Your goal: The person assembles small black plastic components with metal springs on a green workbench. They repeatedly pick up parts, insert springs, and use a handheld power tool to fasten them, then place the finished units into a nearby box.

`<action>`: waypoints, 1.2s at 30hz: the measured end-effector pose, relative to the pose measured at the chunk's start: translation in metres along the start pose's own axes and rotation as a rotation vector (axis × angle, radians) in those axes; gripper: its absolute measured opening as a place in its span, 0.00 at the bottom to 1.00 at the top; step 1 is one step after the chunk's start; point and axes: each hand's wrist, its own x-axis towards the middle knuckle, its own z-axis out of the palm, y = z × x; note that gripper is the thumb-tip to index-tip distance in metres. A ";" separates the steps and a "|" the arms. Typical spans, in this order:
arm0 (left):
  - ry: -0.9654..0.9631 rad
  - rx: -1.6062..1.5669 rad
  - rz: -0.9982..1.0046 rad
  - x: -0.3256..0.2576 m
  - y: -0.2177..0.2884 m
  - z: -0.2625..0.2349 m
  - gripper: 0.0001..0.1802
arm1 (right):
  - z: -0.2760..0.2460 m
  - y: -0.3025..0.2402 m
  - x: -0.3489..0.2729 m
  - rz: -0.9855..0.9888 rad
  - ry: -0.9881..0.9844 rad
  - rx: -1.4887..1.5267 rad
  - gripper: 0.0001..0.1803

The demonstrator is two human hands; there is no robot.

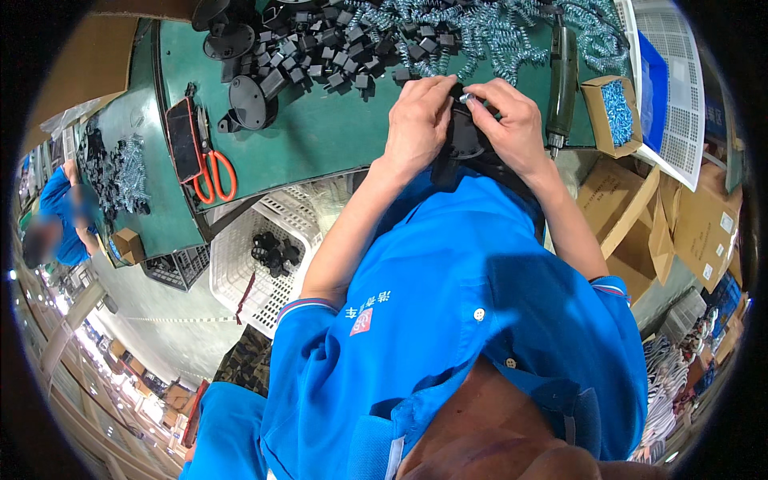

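Black plastic part (464, 141) at near edge of green table (336, 138): likely light, stiff; best held by sides. Left hand (420, 120) grips its left side; right hand (514, 128) pinches small metal piece (466, 98), likely slippery.

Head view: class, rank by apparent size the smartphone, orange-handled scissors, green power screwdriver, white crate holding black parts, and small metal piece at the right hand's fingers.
1. White crate
2. Green power screwdriver
3. Orange-handled scissors and smartphone: too alike to rank
4. Small metal piece at the right hand
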 end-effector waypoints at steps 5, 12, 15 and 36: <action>0.055 -0.029 0.009 -0.004 -0.003 0.001 0.16 | 0.001 0.002 0.002 0.025 0.017 0.032 0.10; 0.214 0.267 -0.132 0.001 -0.025 -0.033 0.19 | 0.006 0.004 -0.001 0.088 -0.007 -0.029 0.12; 0.109 0.480 -0.078 0.003 -0.025 -0.031 0.20 | 0.006 0.000 0.002 0.229 -0.033 0.033 0.14; 0.242 -0.112 -0.059 0.007 0.033 -0.022 0.12 | 0.001 -0.031 0.004 0.329 -0.064 0.837 0.17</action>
